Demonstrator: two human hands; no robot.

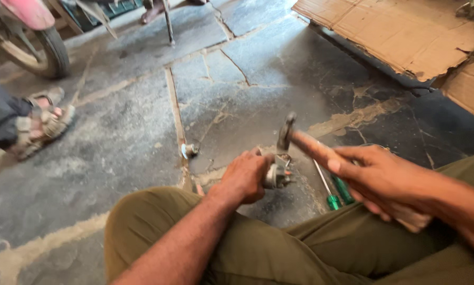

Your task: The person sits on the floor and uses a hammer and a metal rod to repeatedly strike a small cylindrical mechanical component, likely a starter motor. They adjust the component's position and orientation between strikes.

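Note:
My left hand [246,177] grips a small grey metal part [277,174] and holds it down on the cracked stone floor between my knees. My right hand [376,177] is closed around the wooden handle of a hammer [300,140]. The hammer's dark metal head hangs just above the part, tilted slightly left. Under my right hand two screwdrivers with green handles [336,195] lie on the floor.
A small metal piece [188,151] lies in a floor crack to the left. Another person's sandalled foot [44,119] rests at the far left, near a motorcycle wheel [39,50]. Flattened cardboard [405,31] covers the floor at top right. A metal stand leg [168,24] rises at the top.

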